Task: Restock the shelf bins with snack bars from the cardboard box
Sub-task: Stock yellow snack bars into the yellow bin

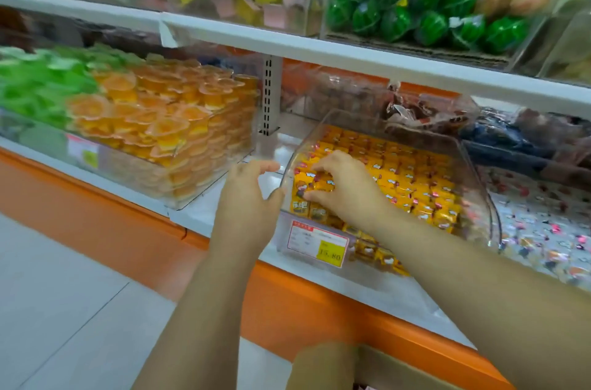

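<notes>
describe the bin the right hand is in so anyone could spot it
Find the lower shelf with the orange front edge, just right of the grey slotted post. The clear bin there holds tidy rows of yellow snack bars, unlike the orange jelly cups to its left.

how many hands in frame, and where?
2. Left hand is outside the clear bin, at its left front corner; right hand is inside it, grip on yellow snack bars. Neither hidden.
</notes>
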Demonstrator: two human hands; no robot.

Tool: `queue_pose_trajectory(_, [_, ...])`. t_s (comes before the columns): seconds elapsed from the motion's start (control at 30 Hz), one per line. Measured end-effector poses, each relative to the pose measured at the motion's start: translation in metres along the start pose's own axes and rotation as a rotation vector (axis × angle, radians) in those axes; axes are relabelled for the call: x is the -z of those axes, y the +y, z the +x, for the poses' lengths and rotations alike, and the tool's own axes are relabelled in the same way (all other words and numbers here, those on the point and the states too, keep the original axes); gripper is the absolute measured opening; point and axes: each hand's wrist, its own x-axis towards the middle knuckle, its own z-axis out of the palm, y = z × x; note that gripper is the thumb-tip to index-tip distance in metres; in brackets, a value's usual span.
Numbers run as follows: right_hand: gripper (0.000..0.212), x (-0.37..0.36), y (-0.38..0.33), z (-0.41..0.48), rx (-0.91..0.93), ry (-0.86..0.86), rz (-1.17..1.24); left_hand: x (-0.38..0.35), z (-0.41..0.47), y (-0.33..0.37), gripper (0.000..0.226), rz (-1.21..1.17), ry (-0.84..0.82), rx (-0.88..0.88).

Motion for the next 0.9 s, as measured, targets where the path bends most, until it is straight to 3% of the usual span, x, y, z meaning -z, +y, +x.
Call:
queue_pose_trajectory(0.17, [0.045,-0.002,0.004,0.011,0.044,-0.099,-0.215,-0.009,0.000,-0.006,0.032,-0.014,-0.128,0.021])
queue_pose_trajectory(0.33, [0.060,0.004,0.006,0.004,0.060,-0.031,-0.286,-0.009,-0.001,-0.002,0.033,-0.011,-0.123,0.010])
queue_pose_trajectory(0.47, [0.056,0.017,0.007,-0.014,0.060,0.087,-0.172,-0.008,-0.012,0.007,0.035,0.243,-0.007,-0.065])
queue_pose_trajectory(0.6, [0.028,0.029,0.007,-0.056,0.147,0.222,-0.052,-0.008,-0.040,0.017,0.028,0.321,0.140,-0.251])
queue_pose_trajectory(0.77, [0.015,0.037,0.015,-0.142,0.202,0.293,0.098,-0.041,-0.090,0.018,0.023,0.127,0.012,-0.380])
queue_pose_trajectory(0.9, [0.012,0.027,0.045,-0.216,0.114,0.262,0.188,-0.082,-0.131,0.021,0.021,0.069,-0.126,-0.389])
